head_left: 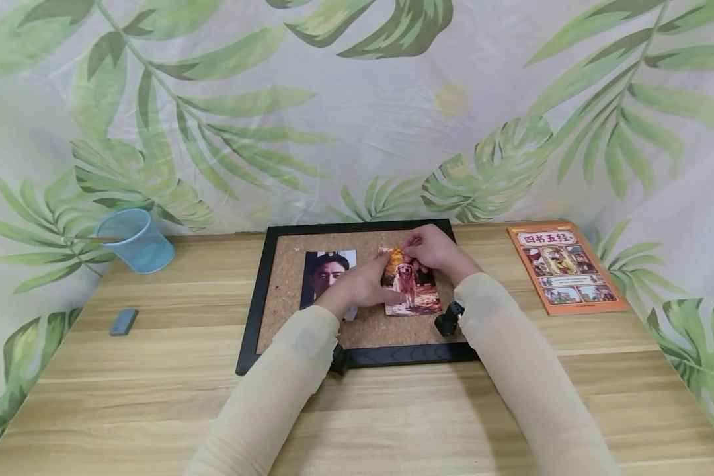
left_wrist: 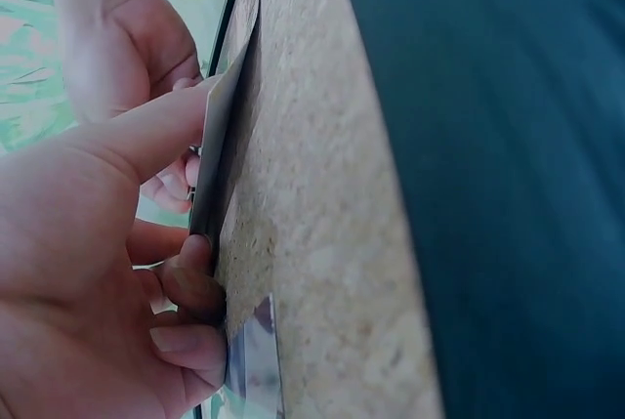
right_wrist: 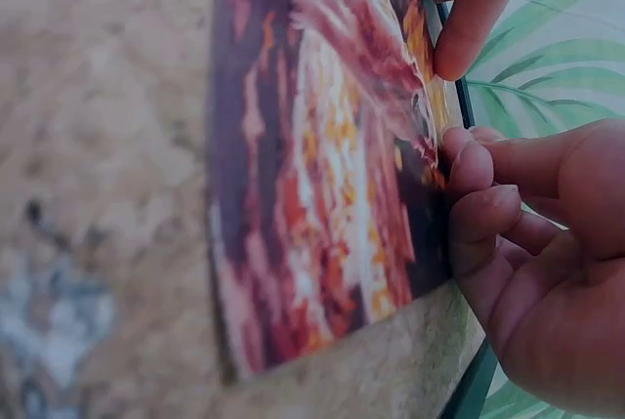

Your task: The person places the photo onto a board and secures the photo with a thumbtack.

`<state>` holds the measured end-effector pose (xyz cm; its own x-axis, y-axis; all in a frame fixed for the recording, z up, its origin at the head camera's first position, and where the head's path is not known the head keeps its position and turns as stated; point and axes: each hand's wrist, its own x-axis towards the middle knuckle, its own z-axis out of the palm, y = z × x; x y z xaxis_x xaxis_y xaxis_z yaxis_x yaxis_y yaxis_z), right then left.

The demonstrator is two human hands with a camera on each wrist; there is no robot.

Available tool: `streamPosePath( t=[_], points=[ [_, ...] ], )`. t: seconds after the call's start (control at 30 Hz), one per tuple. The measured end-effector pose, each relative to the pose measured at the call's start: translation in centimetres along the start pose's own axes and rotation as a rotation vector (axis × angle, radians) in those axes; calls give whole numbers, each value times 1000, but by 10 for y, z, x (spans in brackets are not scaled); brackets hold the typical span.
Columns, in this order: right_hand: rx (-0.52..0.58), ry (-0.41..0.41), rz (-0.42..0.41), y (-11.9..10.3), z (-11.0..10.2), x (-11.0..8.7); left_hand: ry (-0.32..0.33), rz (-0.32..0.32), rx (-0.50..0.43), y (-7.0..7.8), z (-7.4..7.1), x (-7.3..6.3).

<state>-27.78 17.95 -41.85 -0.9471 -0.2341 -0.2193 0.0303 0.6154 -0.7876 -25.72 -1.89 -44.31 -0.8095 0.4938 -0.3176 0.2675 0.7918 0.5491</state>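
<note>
A dog photo [head_left: 413,291] lies on a black-framed cork board [head_left: 363,334], its edge bowed up off the cork in the left wrist view. My left hand [head_left: 363,281] holds it at its left side, thumb on the front near the bottom, index finger towards the top-left corner. The other fingers [left_wrist: 186,341] are curled against the board. At the photo's top edge my right hand [head_left: 434,248] pinches a tiny thing mostly hidden by the fingertips [right_wrist: 474,170]; it looks like a pushpin. Left of it, a portrait photo [head_left: 327,264] is on the cork, partly covered by my left hand.
A blue mesh pen cup [head_left: 149,248] with a stick in it stands at the back left. Nearer lies a small grey-blue block [head_left: 123,322]. An orange book [head_left: 562,268] lies right of the board. Behind the wooden table [head_left: 393,416] hangs a leaf-patterned cloth [head_left: 381,112].
</note>
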Motion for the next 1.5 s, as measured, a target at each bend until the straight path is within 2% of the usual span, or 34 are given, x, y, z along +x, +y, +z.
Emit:
streamPosePath(
  t=[0.17, 0.4, 0.6, 0.83, 0.97, 1.2, 1.37, 1.43, 1.5],
  points=[
    [2, 9, 38, -4, 2, 6, 12, 8, 21, -10, 6, 11],
    [0, -2, 88, -7, 1, 10, 0, 2, -8, 4, -2, -4],
    [-6, -20, 118, -7, -2, 9, 11, 12, 7, -5, 7, 6],
    [4, -30, 145, -3, -4, 8, 0, 3, -28, 20, -6, -23],
    [13, -32, 126, -1, -5, 7, 10, -2, -3, 24, -8, -27],
    [64, -59, 128, 2, -6, 9, 16, 2, -2, 23, -8, -28],
    [47, -62, 124, 2, -5, 11, 12, -2, 10, 22, -8, -26],
    [36, -61, 130, 1, -5, 12, 9, -7, 10, 18, -7, -22],
    [26, -59, 139, -1, -6, 13, 8, -12, 18, 10, -2, -11]
  ],
)
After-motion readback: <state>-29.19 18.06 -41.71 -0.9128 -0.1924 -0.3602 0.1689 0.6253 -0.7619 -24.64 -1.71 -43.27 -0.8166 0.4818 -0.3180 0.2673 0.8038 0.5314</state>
